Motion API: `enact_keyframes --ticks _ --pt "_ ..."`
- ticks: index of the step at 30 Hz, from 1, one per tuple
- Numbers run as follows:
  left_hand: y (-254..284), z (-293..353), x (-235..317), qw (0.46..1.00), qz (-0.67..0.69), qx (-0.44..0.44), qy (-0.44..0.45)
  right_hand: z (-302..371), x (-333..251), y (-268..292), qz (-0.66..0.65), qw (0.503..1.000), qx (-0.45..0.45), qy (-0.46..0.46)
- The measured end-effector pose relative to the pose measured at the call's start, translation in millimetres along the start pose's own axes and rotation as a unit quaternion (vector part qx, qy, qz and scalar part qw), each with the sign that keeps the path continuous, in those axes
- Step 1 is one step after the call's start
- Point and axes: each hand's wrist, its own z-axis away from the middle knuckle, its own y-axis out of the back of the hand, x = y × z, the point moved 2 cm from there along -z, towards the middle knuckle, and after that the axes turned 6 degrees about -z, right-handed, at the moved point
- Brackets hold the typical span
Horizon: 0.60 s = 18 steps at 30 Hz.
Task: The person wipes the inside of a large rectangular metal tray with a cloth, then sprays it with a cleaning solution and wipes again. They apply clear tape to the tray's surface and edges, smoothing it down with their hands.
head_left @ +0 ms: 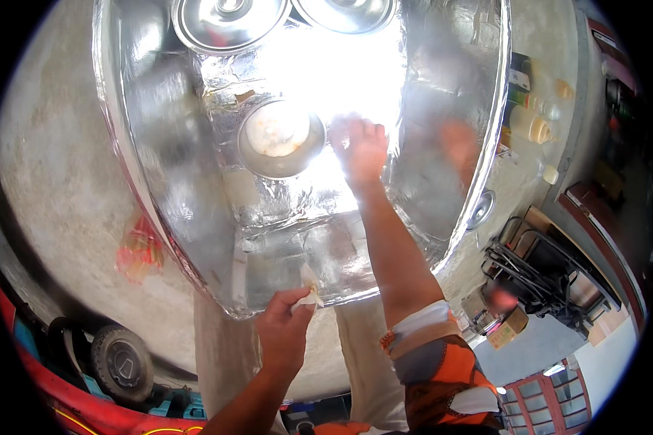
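Note:
A large box lined with shiny foil (297, 254) stands in front of me. Inside it sits a round steel bowl (250, 156) with something white (276, 130) in it. My right hand (363, 148) reaches into the box just right of the bowl. Strong glare washes out its fingertips, so whether they hold anything is unclear. Close to the near rim, my left hand (283, 326) pinches a crumpled white tissue (312, 290) with a yellowish stain. Two round steel lids (231, 18) (348, 11) lie at the far end of the box.
On the floor to the left lies a red plastic bag (139, 250). A red machine with a black wheel (123, 362) stands at the lower left. Right of the box are several bottles (530, 125), a small steel lid (482, 209) and a pile of folded black metal frames (537, 268).

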Motion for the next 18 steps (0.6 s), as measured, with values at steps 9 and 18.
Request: enact_keyframes --ticks 9,18 --pt "-3 4 2 1.0 0.003 -0.022 -0.001 -81 19 8 0.229 0.965 -0.021 0.129" --pt "-6 5 10 0.998 0.024 -0.047 -0.017 -67 21 86 -0.022 0.972 -0.215 0.094"
